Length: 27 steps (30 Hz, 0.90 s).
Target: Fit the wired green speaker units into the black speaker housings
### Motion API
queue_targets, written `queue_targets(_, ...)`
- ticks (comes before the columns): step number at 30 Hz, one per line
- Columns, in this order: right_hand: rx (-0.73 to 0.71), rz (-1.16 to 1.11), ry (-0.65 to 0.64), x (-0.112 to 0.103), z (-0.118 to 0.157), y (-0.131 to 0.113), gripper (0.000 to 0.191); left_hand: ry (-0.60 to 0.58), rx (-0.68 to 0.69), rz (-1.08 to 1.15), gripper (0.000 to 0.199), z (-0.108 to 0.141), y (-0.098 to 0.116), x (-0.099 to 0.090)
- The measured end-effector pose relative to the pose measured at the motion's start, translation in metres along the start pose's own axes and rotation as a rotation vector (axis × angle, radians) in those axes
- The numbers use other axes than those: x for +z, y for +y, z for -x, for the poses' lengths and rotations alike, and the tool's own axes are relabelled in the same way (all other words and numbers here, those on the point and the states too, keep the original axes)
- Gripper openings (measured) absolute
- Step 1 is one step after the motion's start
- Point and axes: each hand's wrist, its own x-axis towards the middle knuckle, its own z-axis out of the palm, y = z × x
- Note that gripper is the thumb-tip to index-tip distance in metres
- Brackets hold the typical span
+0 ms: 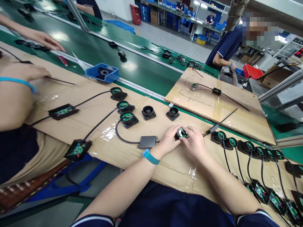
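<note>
My left hand and my right hand meet over the cardboard-covered bench, both closed around one small black fan part with a round green and silver face turned up. My left wrist wears a teal band. Just left of that hand lies a flat black box, its cable running to a black housing with green board and wires. Two black housings with open round centres, one and another, stand beyond my hands. A black cable with a ribbed sleeve lies past my right hand.
Several wired fan units line the right side, their open boxes nearer me. Left are two open circuit boxes and a co-worker's arms. A blue bin sits by the green conveyor. Another person stands at the back right.
</note>
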Motion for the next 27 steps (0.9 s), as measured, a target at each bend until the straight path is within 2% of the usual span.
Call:
queue_targets(2,0.041,-0.019,-0.026,0.000,0.000,-0.002,0.040,-0.051,-0.005,0.045,0.055,0.000,0.000,-0.001)
queue_targets(5,0.092,-0.016,-0.022,0.004,0.002,-0.004,0.041,-0.009,-0.026,0.037,0.053,-0.001,-0.001,0.000)
queue_targets(8,0.035,-0.036,0.028,0.010,0.007,0.001,0.051,0.040,-0.080,0.034,0.050,-0.002,-0.001,0.002)
queue_targets(11,-0.033,-0.039,0.029,0.014,0.011,0.013,0.044,0.012,-0.131,0.020,0.051,-0.003,-0.001,0.000)
queue_targets(15,-0.065,0.064,-0.117,0.012,0.004,0.018,0.037,-0.056,-0.158,-0.023,0.055,-0.003,0.000,-0.002)
queue_targets(18,-0.058,0.218,-0.251,0.001,-0.011,0.009,0.034,-0.082,-0.168,-0.026,0.061,-0.002,-0.001,-0.002)
queue_targets(21,-0.142,0.271,-0.332,-0.008,-0.023,0.002,0.026,-0.076,-0.175,-0.013,0.067,-0.001,-0.002,-0.001)
queue_targets(23,-0.171,0.211,-0.303,-0.005,-0.024,0.004,0.027,-0.084,-0.189,-0.012,0.073,0.000,-0.002,-0.001)
queue_targets(27,-0.160,0.042,-0.069,0.021,-0.014,0.024,0.046,-0.123,-0.171,-0.004,0.099,0.001,0.002,-0.003)
